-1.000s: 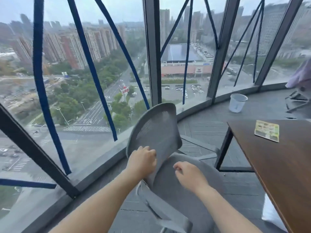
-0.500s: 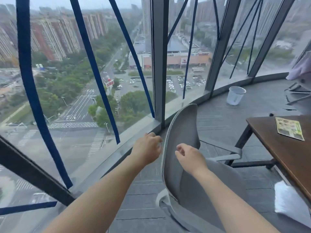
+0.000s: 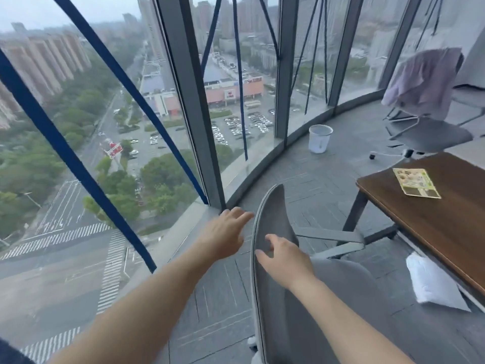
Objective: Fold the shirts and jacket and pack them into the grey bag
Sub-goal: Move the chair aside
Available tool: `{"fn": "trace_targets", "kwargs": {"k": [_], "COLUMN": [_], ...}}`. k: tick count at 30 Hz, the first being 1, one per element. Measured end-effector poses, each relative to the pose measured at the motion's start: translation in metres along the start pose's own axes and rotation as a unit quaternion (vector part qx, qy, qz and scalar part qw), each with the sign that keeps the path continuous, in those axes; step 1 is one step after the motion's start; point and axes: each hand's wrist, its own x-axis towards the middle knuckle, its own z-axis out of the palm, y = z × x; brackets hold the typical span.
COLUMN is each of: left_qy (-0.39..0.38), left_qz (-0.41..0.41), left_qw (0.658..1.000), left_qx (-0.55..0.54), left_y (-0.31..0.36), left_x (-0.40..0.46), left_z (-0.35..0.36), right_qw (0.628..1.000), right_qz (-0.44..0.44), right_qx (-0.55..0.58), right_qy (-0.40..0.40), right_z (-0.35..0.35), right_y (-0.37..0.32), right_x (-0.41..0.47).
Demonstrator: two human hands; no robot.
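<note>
Both hands have let go of the grey chair since a second ago; left hand and right hand now hover by its backrest, fingers loosely spread, holding nothing. A purple shirt (draped) hangs over the far chair beyond the table.

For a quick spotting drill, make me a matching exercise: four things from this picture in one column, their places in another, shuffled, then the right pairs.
Things:
1. purple garment
2. white bin
3. printed card
4. white bag

Places:
A. on the wooden table
B. on the floor by the window
C. draped over the far chair
D. on the floor under the table edge

Pairs: 1-C, 2-B, 3-A, 4-D
</note>
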Motion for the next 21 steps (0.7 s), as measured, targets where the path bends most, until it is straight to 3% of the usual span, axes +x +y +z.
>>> {"fn": "trace_targets", "kwargs": {"k": [5, 11, 16, 21], "left_qy": [-0.045, -0.062, -0.050, -0.037], "left_qz": [0.212, 0.468, 0.561, 0.571], "left_qw": [0.970, 0.865, 0.815, 0.812], "left_qx": [0.114, 0.169, 0.136, 0.120], "left_y": [-0.033, -0.055, -0.057, -0.053], "left_x": [0.089, 0.172, 0.187, 0.188], "left_z": [-0.001, 0.017, 0.028, 0.038], "right_qw": [0.997, 0.971, 0.937, 0.911], "right_qz": [0.074, 0.234, 0.330, 0.368], "right_qx": [-0.011, 0.025, 0.001, -0.023], "right_qy": [-0.006, 0.039, 0.115, 0.187], "right_z": [0.010, 0.035, 0.055, 0.078], "right_y": [-0.013, -0.045, -0.068, -0.070], "right_x": [0.019, 0.037, 0.031, 0.012]}}
